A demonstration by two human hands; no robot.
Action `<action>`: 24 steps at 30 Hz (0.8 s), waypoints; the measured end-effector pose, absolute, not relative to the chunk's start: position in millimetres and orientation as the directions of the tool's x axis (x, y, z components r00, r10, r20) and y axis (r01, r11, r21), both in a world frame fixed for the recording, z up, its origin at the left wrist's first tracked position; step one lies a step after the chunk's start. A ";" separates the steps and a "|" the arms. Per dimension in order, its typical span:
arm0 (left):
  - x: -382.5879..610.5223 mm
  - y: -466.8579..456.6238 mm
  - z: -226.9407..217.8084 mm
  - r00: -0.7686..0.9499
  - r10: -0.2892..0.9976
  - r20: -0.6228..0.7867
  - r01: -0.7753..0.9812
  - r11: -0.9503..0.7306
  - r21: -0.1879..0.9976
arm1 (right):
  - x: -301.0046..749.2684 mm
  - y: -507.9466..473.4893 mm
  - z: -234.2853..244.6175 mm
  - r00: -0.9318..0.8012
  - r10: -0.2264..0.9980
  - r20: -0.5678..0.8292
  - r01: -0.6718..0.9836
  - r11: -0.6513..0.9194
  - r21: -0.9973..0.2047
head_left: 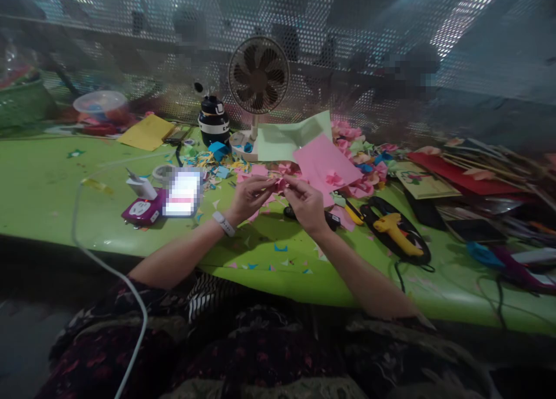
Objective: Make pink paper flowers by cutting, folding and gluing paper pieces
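Note:
Between my two hands is a small pink paper flower (281,185), pinched at its edges above the green table. My left hand (249,197), with a white band on its wrist, is closed on the flower's left side. On the other side my right hand (306,203) grips it between thumb and fingers. Just behind lie a pink paper sheet (324,164) and a pale green sheet (291,141). A heap of pink paper flowers (362,182) spreads to the right. Under my right hand a dark tool is partly hidden.
A yellow glue gun (397,232) rests on a black pad at right, beside a yellow-handled cutter (354,212). To the left are a lit phone (182,191) and a purple power socket (142,211) with a cable. A fan (259,74) and a black bottle (214,123) stand behind.

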State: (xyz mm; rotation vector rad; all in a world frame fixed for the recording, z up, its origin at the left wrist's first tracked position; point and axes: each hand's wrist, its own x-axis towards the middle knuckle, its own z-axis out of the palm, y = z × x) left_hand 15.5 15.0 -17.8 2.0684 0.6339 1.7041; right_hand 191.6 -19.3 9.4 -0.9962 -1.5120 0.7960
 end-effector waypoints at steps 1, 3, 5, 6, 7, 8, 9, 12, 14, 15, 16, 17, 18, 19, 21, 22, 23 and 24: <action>15.4 13.4 -16.9 0.171 0.597 0.784 0.080 -0.802 0.593 | 192.0 -18.7 9.8 -0.042 0.907 0.419 0.167 0.420 -0.892; 14.6 8.9 -13.0 0.197 0.673 0.713 0.015 -0.729 0.684 | 193.1 -17.5 10.7 -0.039 0.905 0.424 0.176 0.424 -0.888; 13.4 4.5 -8.0 0.212 0.745 0.633 -0.054 -0.638 0.768 | 194.1 -16.2 11.4 -0.041 0.900 0.433 0.186 0.433 -0.882; 12.9 3.0 -5.7 0.214 0.773 0.597 -0.080 -0.596 0.799 | 194.5 -15.7 11.5 -0.045 0.898 0.438 0.188 0.438 -0.879; 12.6 2.2 -3.8 0.213 0.796 0.566 -0.099 -0.559 0.823 | 194.7 -15.5 11.5 -0.048 0.895 0.444 0.188 0.445 -0.876; 12.4 2.1 -2.5 0.209 0.815 0.541 -0.115 -0.528 0.841 | 194.7 -15.5 11.4 -0.053 0.892 0.449 0.189 0.451 -0.872; 12.4 2.8 -1.8 0.202 0.829 0.521 -0.132 -0.504 0.854 | 194.7 -15.8 11.2 -0.060 0.890 0.452 0.190 0.455 -0.870; 13.1 8.1 -3.1 0.162 0.857 0.490 -0.194 -0.459 0.867 | 194.3 -17.4 10.4 -0.082 0.887 0.454 0.195 0.461 -0.866; 13.4 12.1 -5.0 0.133 0.870 0.475 -0.227 -0.440 0.869 | 194.4 -17.8 9.6 -0.084 0.889 0.449 0.197 0.457 -0.867; 13.4 13.6 -5.7 0.123 0.877 0.464 -0.240 -0.427 0.872 | 194.6 -17.5 9.1 -0.079 0.891 0.448 0.196 0.454 -0.869; 13.3 14.6 -6.0 0.118 0.886 0.449 -0.254 -0.410 0.876 | 194.9 -16.8 8.6 -0.073 0.893 0.445 0.193 0.450 -0.872; 13.0 15.1 -6.0 0.117 0.896 0.429 -0.271 -0.387 0.882 | 195.4 -15.9 8.2 -0.067 0.895 0.442 0.186 0.446 -0.876; 12.7 15.1 -5.7 0.119 0.907 0.404 -0.288 -0.358 0.888 | 196.1 -14.9 7.8 -0.062 0.895 0.441 0.176 0.445 -0.878; 12.4 14.7 -5.2 0.122 0.918 0.378 -0.306 -0.327 0.894 | 196.9 -13.9 7.6 -0.062 0.895 0.442 0.166 0.446 -0.880; 11.8 13.7 -4.0 0.136 0.935 0.328 -0.336 -0.268 0.903 | 198.9 -11.9 7.6 -0.063 0.893 0.446 0.151 0.450 -0.880; 11.6 13.3 -3.5 0.145 0.940 0.310 -0.346 -0.245 0.905 | 199.8 -11.1 7.8 -0.060 0.892 0.448 0.147 0.452 -0.880; 11.4 13.1 -3.2 0.153 0.942 0.299 -0.354 -0.230 0.907 | 200.7 -10.3 8.1 -0.056 0.892 0.449 0.146 0.452 -0.880; 11.3 13.0 -3.2 0.159 0.943 0.294 -0.359 -0.222 0.907 | 201.5 -9.7 8.4 -0.051 0.891 0.450 0.149 0.453 -0.879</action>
